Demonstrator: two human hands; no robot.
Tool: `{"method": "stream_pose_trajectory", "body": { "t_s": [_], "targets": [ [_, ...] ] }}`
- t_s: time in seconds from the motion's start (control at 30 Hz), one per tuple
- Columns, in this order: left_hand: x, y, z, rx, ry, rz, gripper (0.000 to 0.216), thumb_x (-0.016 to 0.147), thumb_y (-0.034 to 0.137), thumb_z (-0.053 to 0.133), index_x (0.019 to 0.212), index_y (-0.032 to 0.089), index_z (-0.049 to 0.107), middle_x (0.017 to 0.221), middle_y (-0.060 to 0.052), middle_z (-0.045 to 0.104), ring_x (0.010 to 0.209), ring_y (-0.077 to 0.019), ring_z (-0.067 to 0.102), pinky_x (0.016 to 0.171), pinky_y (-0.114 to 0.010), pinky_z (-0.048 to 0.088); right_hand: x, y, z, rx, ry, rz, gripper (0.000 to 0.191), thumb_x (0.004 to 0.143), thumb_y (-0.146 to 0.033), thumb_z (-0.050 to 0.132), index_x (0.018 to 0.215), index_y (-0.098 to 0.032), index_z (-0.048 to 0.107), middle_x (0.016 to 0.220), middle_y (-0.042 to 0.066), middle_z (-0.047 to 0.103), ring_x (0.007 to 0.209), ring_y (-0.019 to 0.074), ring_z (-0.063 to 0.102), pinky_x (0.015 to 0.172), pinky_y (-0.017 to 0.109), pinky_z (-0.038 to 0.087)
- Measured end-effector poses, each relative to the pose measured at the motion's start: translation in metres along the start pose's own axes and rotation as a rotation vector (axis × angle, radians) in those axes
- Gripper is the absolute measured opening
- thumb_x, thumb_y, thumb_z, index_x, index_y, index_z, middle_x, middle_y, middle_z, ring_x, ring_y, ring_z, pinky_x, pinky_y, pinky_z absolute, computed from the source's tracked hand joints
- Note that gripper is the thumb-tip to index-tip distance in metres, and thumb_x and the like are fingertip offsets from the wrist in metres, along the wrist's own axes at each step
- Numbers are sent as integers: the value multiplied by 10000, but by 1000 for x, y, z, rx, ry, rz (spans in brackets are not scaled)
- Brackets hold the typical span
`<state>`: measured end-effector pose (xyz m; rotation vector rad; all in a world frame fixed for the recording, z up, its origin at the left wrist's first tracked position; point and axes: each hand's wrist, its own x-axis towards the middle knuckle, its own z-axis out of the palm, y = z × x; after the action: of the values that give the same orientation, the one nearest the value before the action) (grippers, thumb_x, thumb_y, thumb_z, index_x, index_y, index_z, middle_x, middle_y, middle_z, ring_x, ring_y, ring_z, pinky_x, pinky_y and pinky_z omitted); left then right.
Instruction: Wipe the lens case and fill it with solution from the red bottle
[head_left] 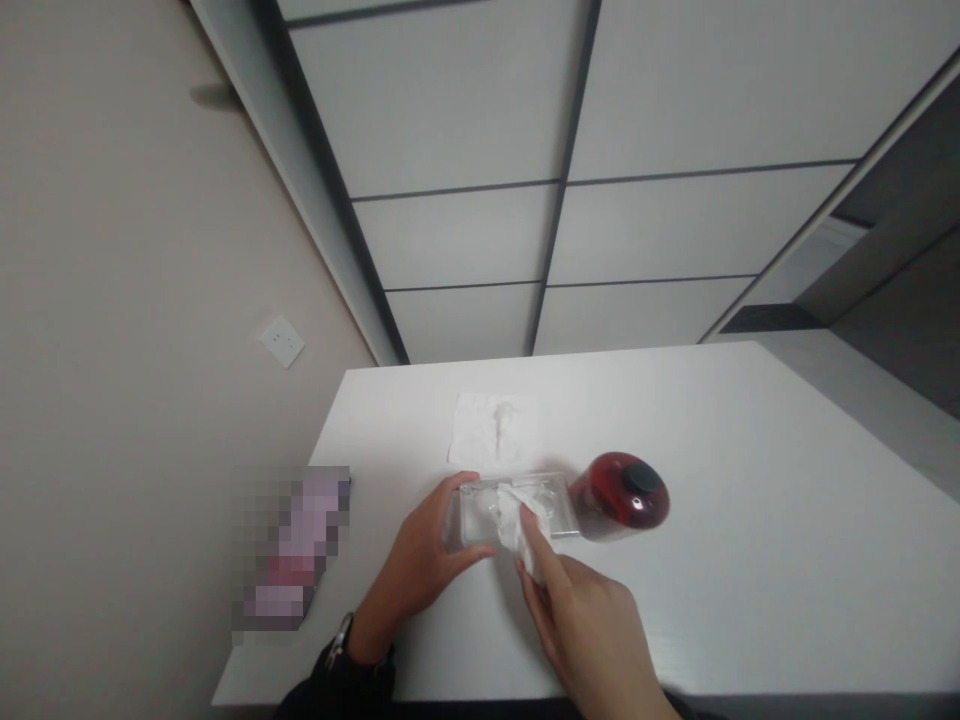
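A clear plastic box (562, 505) lies on the white table, in front of me. My left hand (433, 540) grips its left end, thumb along the near side and fingers at the far side. In my right hand (581, 600) is a crumpled white tissue (512, 510), pinched between the fingers and pressed against the box. The tissue covers part of the box, so what lies under it is hidden. Close to the box's right end stands a red bottle (611, 495) with a black cap.
Beyond the box, a white paper sheet (476, 430) lies flat with a small whitish lump on it. A blurred-out phone-like rectangle (304, 540) rests at the table's left edge. White panelled doors (465, 240) rise behind the table (750, 560), and a wall with a socket (282, 342) stands left.
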<state>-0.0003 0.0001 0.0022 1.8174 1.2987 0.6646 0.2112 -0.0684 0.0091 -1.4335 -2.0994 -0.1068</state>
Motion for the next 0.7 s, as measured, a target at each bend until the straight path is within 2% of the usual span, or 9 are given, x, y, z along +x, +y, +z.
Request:
{"method": "stream_pose_trajectory", "body": {
  "t_s": [0.17,0.23,0.33,0.43,0.5,0.53,0.57,0.63,0.7],
  "targets": [
    [0,-1,1,22,-2,-5,694,836,255,788,1476,219,521,1547,-144,625,1474,-347,567,1274,-551,401,-22,12,-17,245,-27,-152,374,1140,-181,344,1360,-97,635,757,44,794,552,166,761,511,234,574],
    [0,0,1,30,-5,-17,720,829,265,804,1486,212,514,1550,-149,621,1475,-351,564,1277,-554,398,-36,26,-25,252,14,-186,333,1134,-188,389,1322,-143,661,889,79,851,664,175,820,594,207,619],
    [-1,1,0,35,-11,-34,722,824,266,817,1481,222,520,1549,-140,624,1470,-348,567,1274,-553,403,-64,58,-32,186,63,-138,284,1132,-266,463,1248,-195,713,1031,100,872,804,195,859,726,187,652],
    [-1,2,1,40,-8,-34,720,830,258,806,1488,236,514,1557,-130,618,1474,-343,563,1279,-552,400,-99,100,-35,158,45,-15,284,1112,-340,507,1169,-212,754,997,74,876,782,203,860,734,184,657],
    [-1,1,1,43,-7,-31,723,832,260,803,1492,242,510,1560,-127,614,1475,-345,562,1280,-558,399,-120,129,-36,90,39,147,311,1095,-365,501,1113,-235,783,993,63,875,792,238,863,704,232,670],
    [-1,0,1,44,-9,-29,723,832,260,801,1493,243,508,1559,-127,614,1475,-346,562,1280,-562,397,-126,143,-38,39,17,243,322,1085,-393,505,1116,-242,788,947,56,872,715,242,851,618,247,658],
    [-1,0,2,44,-9,-27,724,831,260,801,1492,244,506,1559,-129,612,1476,-349,561,1281,-567,396,-130,156,-40,-20,-17,348,345,1077,-427,503,1143,-249,792,818,38,848,542,232,793,505,267,617],
    [0,-2,2,45,-10,-26,726,834,259,798,1494,244,497,1567,-135,603,1487,-353,550,1287,-577,386,-131,179,-47,-177,-36,530,455,1050,-540,466,1171,-256,801,546,17,703,357,269,662,361,335,507],
    [0,-4,2,47,-15,-30,728,839,255,797,1497,248,485,1574,-143,592,1499,-358,537,1294,-591,372,-125,196,-56,-256,-40,615,557,1000,-639,446,1231,-260,783,603,58,724,374,318,654,343,384,461]
  ]
}}
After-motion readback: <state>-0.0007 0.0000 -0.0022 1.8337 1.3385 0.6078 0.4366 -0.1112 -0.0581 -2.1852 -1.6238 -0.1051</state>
